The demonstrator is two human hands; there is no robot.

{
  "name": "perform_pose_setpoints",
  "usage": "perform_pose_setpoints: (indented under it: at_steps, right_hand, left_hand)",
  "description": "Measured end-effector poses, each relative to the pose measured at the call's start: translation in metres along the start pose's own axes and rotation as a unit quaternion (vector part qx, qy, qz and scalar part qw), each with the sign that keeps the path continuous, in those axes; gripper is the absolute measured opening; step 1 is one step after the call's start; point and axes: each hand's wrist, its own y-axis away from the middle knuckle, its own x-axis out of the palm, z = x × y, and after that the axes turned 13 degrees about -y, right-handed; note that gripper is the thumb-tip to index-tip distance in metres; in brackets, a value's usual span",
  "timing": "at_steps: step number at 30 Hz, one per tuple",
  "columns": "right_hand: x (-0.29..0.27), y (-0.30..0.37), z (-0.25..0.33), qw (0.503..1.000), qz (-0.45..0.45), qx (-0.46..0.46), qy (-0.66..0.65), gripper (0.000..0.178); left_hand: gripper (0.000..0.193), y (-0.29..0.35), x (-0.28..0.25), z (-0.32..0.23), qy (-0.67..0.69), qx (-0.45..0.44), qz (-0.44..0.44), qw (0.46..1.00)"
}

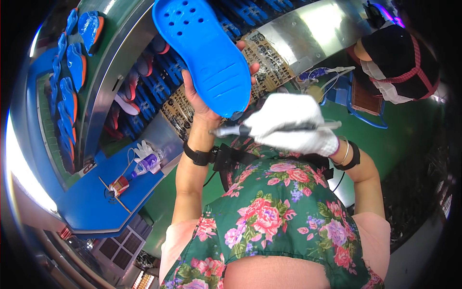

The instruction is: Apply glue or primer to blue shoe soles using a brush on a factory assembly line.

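Note:
A glossy blue shoe insole (pixel 219 67), with small holes at its far end and curved lines across its heel, lies tilted up in my left hand (pixel 195 98). My bare fingers wrap its edges from beneath, and their tips show on the right side. A white knitted glove covers my right hand (pixel 288 118). It is closed around a slim pen-shaped tool (pixel 231 131) with a grey tip and a pale rear end. The tip points left, just below the insole's heel and near my left wrist; I cannot tell whether it touches anything.
Blue and orange insoles (pixel 75 62) line a green conveyor at the left. More footwear parts (pixel 154 82) fill the space under the metal frame, beside printed cardboard (pixel 269 53). A blue table (pixel 91 204) holds a bottle (pixel 144 164) and a glove. A co-worker (pixel 399 58) is at upper right.

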Motion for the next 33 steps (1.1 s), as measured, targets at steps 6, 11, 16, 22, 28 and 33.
perform_pose_setpoints:
  at_steps: [6,11,16,22,28,33]
  right_hand:
    - [-0.004,-0.006,-0.001,0.969,0.013,-0.134,0.208,0.026]
    - [0.006,0.007,-0.001,0.978,0.049,-0.120,0.165,0.026]
    - [-0.016,-0.011,0.003,0.995,0.002,-0.050,0.090,0.017]
    - [-0.009,0.007,-0.009,0.968,0.089,-0.137,0.191,0.027]
    - [-0.024,-0.012,-0.007,0.998,0.009,-0.064,0.029,0.016]
    - [-0.008,-0.001,-0.013,0.999,0.011,0.034,-0.040,0.019]
  left_hand:
    - [0.113,-0.007,-0.010,-0.009,0.026,-0.045,0.109,0.993]
    - [0.117,-0.016,-0.017,-0.014,-0.005,-0.096,0.100,0.990]
    - [0.112,-0.014,-0.014,-0.018,0.049,-0.138,0.149,0.978]
    - [0.095,-0.025,-0.019,-0.027,-0.008,-0.188,0.150,0.970]
    - [0.093,-0.023,-0.022,-0.025,0.023,-0.180,0.148,0.972]
    - [0.094,-0.033,-0.024,-0.021,0.002,-0.153,0.134,0.979]
